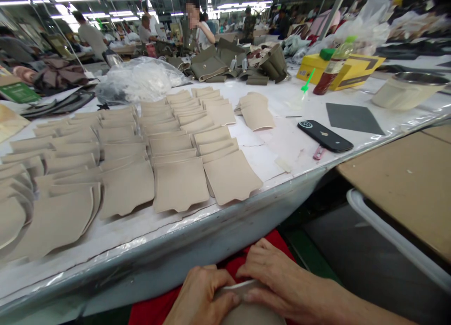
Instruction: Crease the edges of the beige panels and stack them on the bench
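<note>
Hands were both down low at the near side, just below the edge of a white table [260, 163], over some red cloth [278, 243]. The left hand [199, 294] had its back to the camera, fingers bent, thumb pressed along the near face of a beige piece [252, 314]. The right hand [269, 278] angled in from the near right, forearm slanting, knuckles bunched, thumb laid across that same piece. So yeah, both were grasping it, pinched at its far edge between thumbs and curled fingers. It sat between the hands, smooth and a bit curved, with a paler rim; the near end was out of view.

The table's cover looked slick and plasticky, shiny along the near edge. On its left half were rows of beige panels [181, 184], matte, leathery-looking, overlapping like shingles, several with a little tab at the near edge. A smaller pile [257, 113] lay apart to their right. Farther right: a black phone [327, 136], a flat dark grey sheet [354, 118] and a round cream container [398, 98] with a metallic-looking inside. A bottle [329, 73] of reddish liquid stood by a yellow box [362, 75]. On the far side, a crinkly clear bag [141, 78] sat left of floppy olive pieces [207, 66].
</note>
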